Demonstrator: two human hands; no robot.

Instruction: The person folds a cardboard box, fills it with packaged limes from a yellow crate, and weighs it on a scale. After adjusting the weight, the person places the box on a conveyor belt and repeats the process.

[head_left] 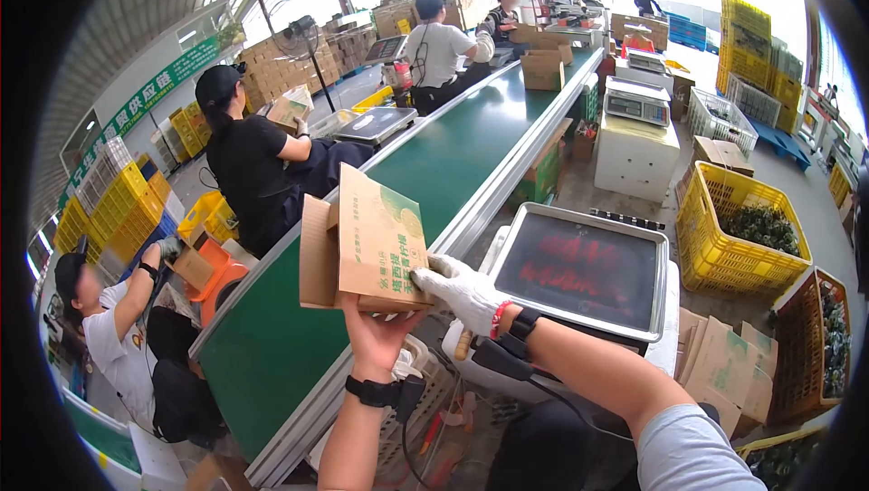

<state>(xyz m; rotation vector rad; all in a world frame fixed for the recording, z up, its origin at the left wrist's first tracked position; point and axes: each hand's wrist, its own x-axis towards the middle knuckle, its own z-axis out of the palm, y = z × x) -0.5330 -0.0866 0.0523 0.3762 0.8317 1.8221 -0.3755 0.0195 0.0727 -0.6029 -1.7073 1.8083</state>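
Note:
In front of me, over the near part of the green conveyor belt (272,342), I hold a cardboard box (378,236) with green printing; a flap stands out at its left side. My left hand (378,337), bare, supports it from below, its fingers partly hidden beneath. A white knitted glove covers my right hand (462,292), whose fingers grip the box's lower right corner. Right of that hand is a scale with a metal tray (579,269), its dark surface marked with blurred red writing.
Co-workers sit along the belt's far side, one in a black shirt (253,152). Another box (543,70) stands farther up the belt. To my right are a yellow crate (738,260) with dark green contents, flattened cartons (729,364) and a white block (636,161) bearing a scale.

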